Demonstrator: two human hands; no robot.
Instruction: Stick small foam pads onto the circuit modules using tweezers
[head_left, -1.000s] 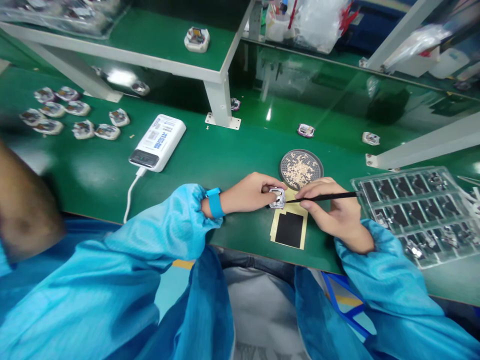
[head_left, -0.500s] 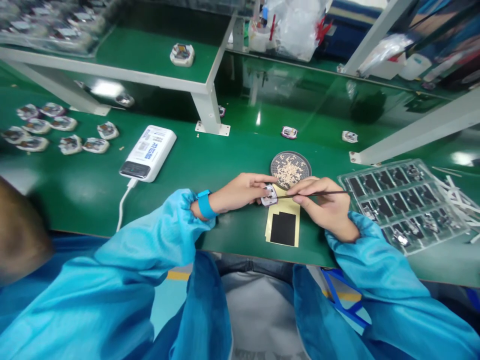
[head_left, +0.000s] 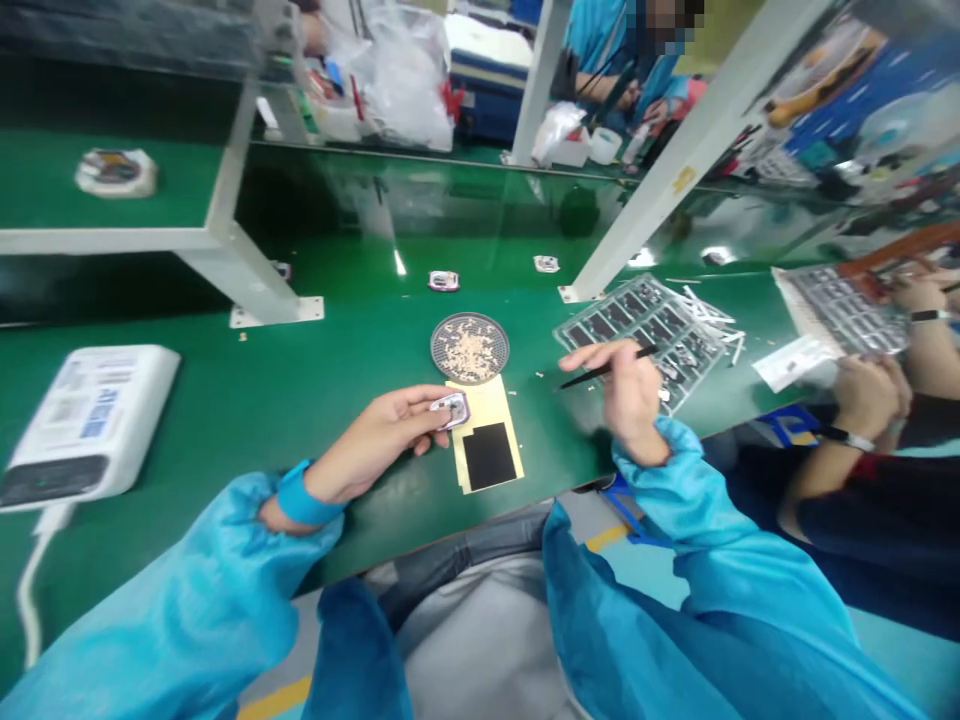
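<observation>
My left hand (head_left: 379, 428) pinches a small white-and-silver module (head_left: 450, 410) between fingers and thumb, just above a yellow backing sheet (head_left: 480, 397) that carries a black square pad (head_left: 489, 456). My right hand (head_left: 626, 390) grips thin black tweezers (head_left: 607, 367) and stands apart from the module, to the right of the sheet. The tweezer tips point left and touch nothing. Behind the sheet lies a round mesh tray (head_left: 469, 347) holding many small beige pieces. The module's underside is hidden by my fingers.
A clear blister tray (head_left: 637, 340) with dark parts sits right of my right hand, beside white strips (head_left: 709, 312). A white power bank (head_left: 90, 425) lies at left. A co-worker's hands (head_left: 870, 395) work at the right. Steel shelf legs stand behind.
My view has swung left, so the bench contents shift left in frame. My right hand has lifted the tweezers away from the module. My left hand still holds the module.
</observation>
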